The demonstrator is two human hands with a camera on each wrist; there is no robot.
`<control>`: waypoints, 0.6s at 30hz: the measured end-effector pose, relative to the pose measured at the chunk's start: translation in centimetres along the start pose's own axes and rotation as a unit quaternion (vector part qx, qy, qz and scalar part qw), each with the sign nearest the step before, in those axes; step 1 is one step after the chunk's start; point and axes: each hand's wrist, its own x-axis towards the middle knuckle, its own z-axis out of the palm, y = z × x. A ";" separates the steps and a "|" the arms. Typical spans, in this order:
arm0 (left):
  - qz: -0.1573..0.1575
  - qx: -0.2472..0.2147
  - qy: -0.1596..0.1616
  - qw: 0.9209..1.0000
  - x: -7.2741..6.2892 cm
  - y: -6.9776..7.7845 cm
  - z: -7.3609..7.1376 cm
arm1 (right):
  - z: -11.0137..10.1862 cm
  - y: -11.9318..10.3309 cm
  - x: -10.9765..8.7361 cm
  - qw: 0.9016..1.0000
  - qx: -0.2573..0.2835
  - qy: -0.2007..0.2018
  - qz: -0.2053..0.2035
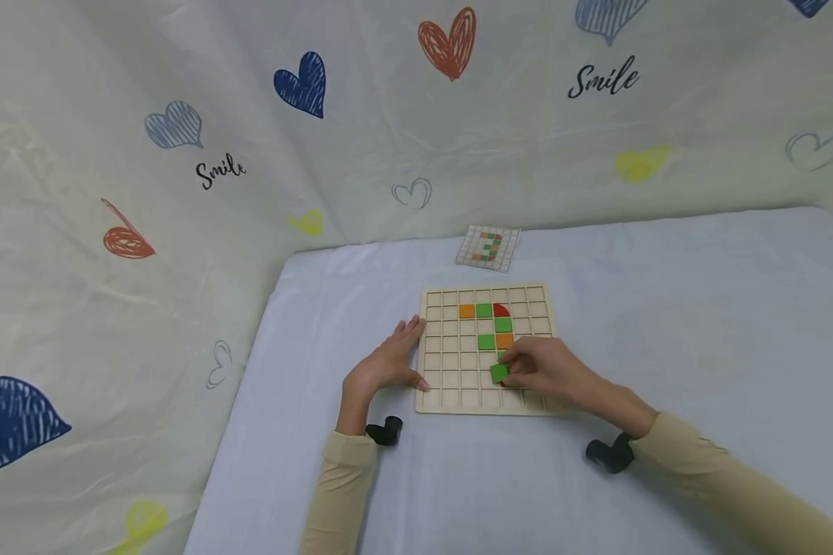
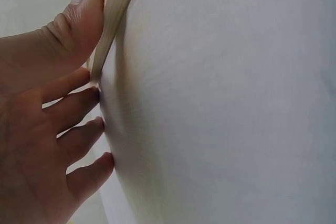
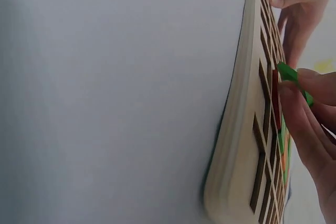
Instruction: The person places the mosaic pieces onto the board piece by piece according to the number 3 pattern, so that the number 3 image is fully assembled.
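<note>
A wooden grid board (image 1: 451, 379) lies on the table. My left hand (image 1: 387, 364) rests at its left edge with fingers spread, the thumb (image 2: 84, 19) over the rim in the left wrist view. Between thumb and fingers, my right hand (image 1: 551, 368) pinches a green square tile (image 1: 499, 374), tilted over the lower middle of the grid. Set in the cells are an orange tile (image 1: 467, 311), a red rounded tile (image 1: 502, 311), several green tiles (image 1: 503, 325) and another orange tile (image 1: 504, 341). A red tile (image 3: 276, 98) shows below the held one in the right wrist view; my fingers partly cover that area.
Behind the board lies a card (image 1: 467, 253) printed with a grid and a coloured pattern. A white cloth (image 1: 687, 324) covers the table. Black devices (image 1: 386, 432) sit at both wrists. A hanging sheet with hearts (image 1: 447, 42) stands at the back and left.
</note>
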 end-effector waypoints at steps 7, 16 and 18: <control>0.004 0.000 -0.001 1.000 0.0 0.0 0.0 | 0.8 -0.2 0.7 1.000 -0.013 -0.009 -0.001; 0.001 0.006 -0.001 1.000 0.1 -0.1 -0.1 | 1.4 -0.2 1.1 0.998 -0.049 0.001 -0.034; 0.001 0.007 -0.002 1.000 0.1 -0.2 -0.1 | 1.5 -0.2 1.2 0.997 -0.061 0.004 -0.044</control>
